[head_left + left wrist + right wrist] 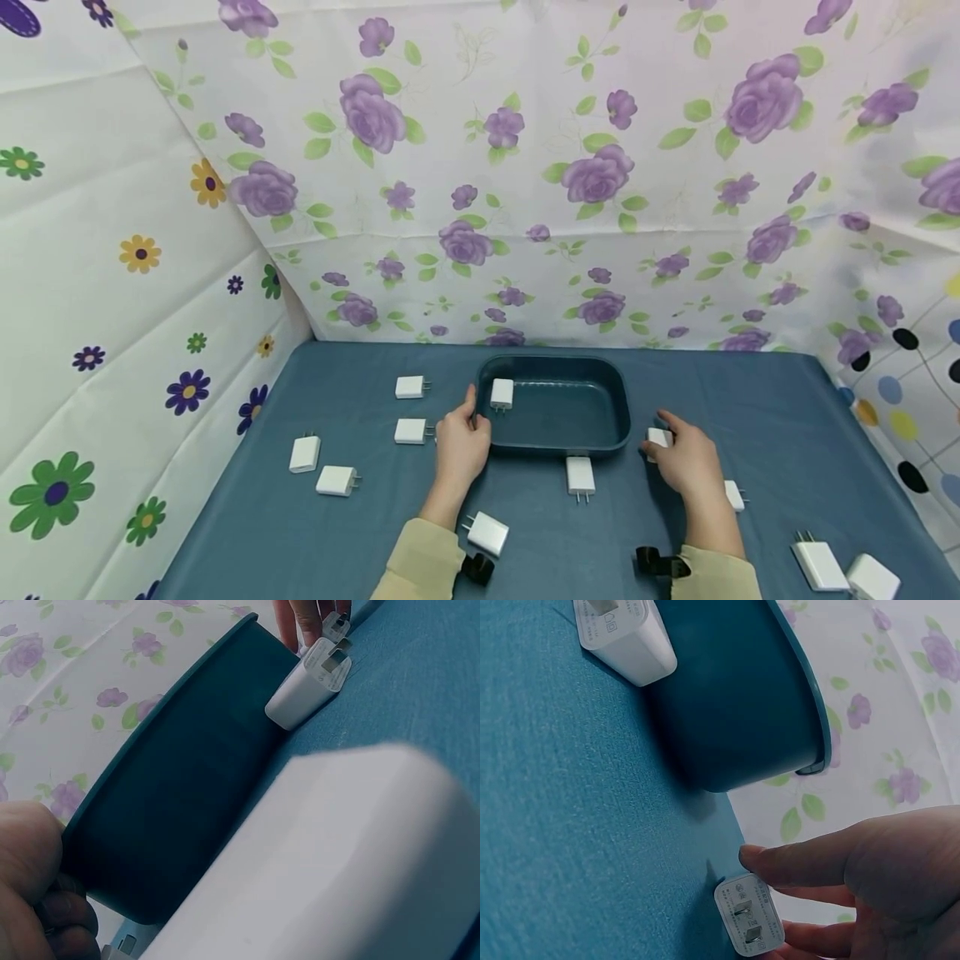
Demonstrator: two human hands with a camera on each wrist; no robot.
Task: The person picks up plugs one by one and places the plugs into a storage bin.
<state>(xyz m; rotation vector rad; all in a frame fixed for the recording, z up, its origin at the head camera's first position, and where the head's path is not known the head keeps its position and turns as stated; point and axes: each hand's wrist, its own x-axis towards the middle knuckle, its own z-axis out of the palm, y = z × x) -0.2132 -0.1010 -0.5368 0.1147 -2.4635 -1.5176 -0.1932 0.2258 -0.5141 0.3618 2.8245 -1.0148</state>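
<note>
A teal rectangular tray (558, 450) lies on the table, with one white plug charger (502, 392) inside near its left wall. My left hand (463, 442) grips the tray's left side by the front corner; its curled fingers (67, 915) show against the tray wall in the left wrist view. To the right of the tray, my right hand (686, 458) holds another white charger (750, 915) between thumb and fingers, its two prongs facing the right wrist camera. Directly against the tray's front wall sits a charger (581, 476) with prongs toward me.
Left of the tray lie several chargers, among them one at the back (410, 387) and one far left (304, 454). A charger (487, 533) is beside my left wrist, and another (733, 496) is partly behind my right wrist. Two more (821, 565) lie front right. Floral cloth (465, 242) hangs behind.
</note>
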